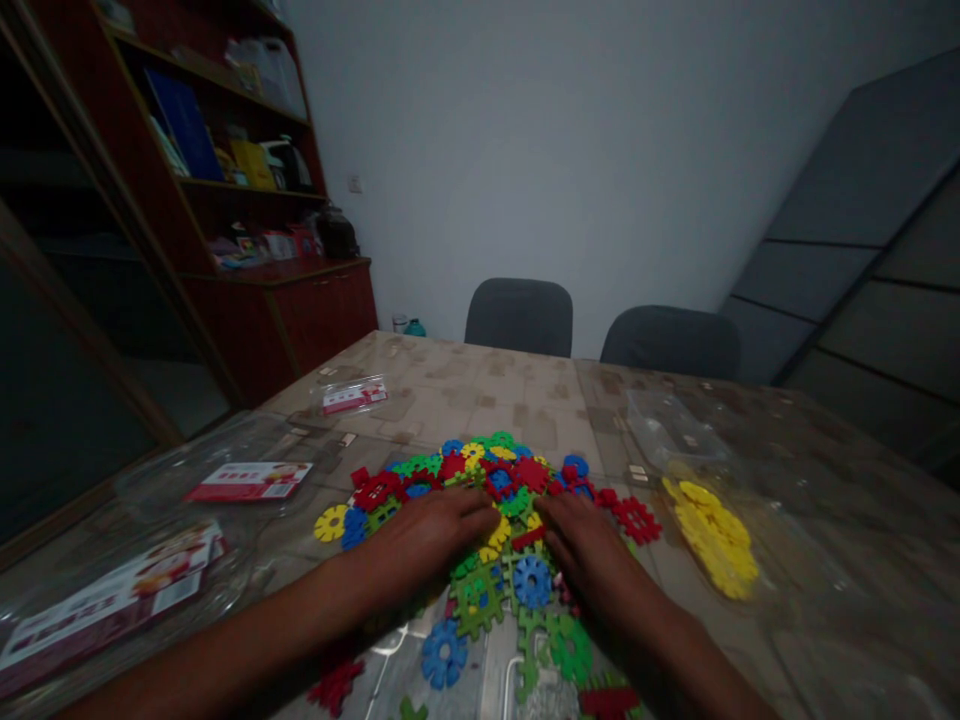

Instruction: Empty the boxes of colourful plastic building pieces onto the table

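A heap of flat plastic interlocking pieces (487, 480) in red, blue, green and yellow lies on the table in front of me. My left hand (424, 540) rests palm down on the heap's left side, fingers stretched toward the middle. My right hand (592, 555) lies flat on the right side, fingers pointing inward, almost meeting the left. Neither hand grips a piece. A blue gear-shaped piece (532, 580) and green pieces (480, 600) lie between my wrists. A separate pile of yellow pieces (716, 540) sits to the right, inside clear plastic.
Clear plastic bags with red printed cards (251, 482) lie on the left of the patterned table (487, 385); another bag (352, 396) lies farther back. Two grey chairs (519, 315) stand at the far edge. A wooden shelf unit (225, 200) fills the left wall.
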Demonstrator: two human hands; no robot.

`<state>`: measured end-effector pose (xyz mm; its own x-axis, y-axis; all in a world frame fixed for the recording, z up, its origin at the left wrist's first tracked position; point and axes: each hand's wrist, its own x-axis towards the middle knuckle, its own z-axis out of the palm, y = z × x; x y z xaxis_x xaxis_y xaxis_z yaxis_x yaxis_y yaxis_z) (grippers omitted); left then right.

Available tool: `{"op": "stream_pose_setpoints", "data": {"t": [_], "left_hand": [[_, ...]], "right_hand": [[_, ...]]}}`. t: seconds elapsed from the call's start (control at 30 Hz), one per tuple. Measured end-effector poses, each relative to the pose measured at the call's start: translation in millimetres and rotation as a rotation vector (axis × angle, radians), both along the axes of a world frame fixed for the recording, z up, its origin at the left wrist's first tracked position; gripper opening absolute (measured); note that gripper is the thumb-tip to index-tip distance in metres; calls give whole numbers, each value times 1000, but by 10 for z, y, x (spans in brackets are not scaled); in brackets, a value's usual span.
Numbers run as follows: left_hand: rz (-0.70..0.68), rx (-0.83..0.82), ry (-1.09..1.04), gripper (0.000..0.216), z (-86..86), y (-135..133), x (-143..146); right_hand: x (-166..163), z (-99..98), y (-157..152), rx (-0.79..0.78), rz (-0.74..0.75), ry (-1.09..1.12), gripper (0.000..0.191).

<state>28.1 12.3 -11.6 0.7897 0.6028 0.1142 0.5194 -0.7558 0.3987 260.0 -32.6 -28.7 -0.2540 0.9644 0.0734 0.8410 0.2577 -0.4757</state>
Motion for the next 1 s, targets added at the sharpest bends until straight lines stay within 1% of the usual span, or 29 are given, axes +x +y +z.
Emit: {"op": "stream_pose_setpoints", "data": {"t": [0.07, 0.17, 0.33, 0.53, 0.63, 0.7, 0.83, 1.0], "left_hand": [[22, 21, 65, 18, 20, -1, 16], [17, 79, 158, 11, 33, 7, 15], [24, 134, 184, 6, 19, 61, 44], [40, 111, 203, 15, 11, 85, 202], [69, 147, 216, 17, -7, 78, 189], [64, 158, 227, 14, 1, 77, 140], [18, 149, 240, 8, 74, 93, 45], [-24, 55, 175, 12, 119, 127, 3]], "right_hand": [[19, -8, 16, -7, -16, 29, 33], [31, -24, 49, -13, -55, 53, 30], [-56, -25, 118, -5, -83, 88, 22], [-97, -49, 119, -13, -56, 173, 15], [-62, -28, 105, -37, -43, 227, 19], [-35, -3, 106, -60, -42, 259, 18], [16, 36, 114, -105, -47, 297, 9], [65, 26, 106, -154, -20, 332, 3]]}}
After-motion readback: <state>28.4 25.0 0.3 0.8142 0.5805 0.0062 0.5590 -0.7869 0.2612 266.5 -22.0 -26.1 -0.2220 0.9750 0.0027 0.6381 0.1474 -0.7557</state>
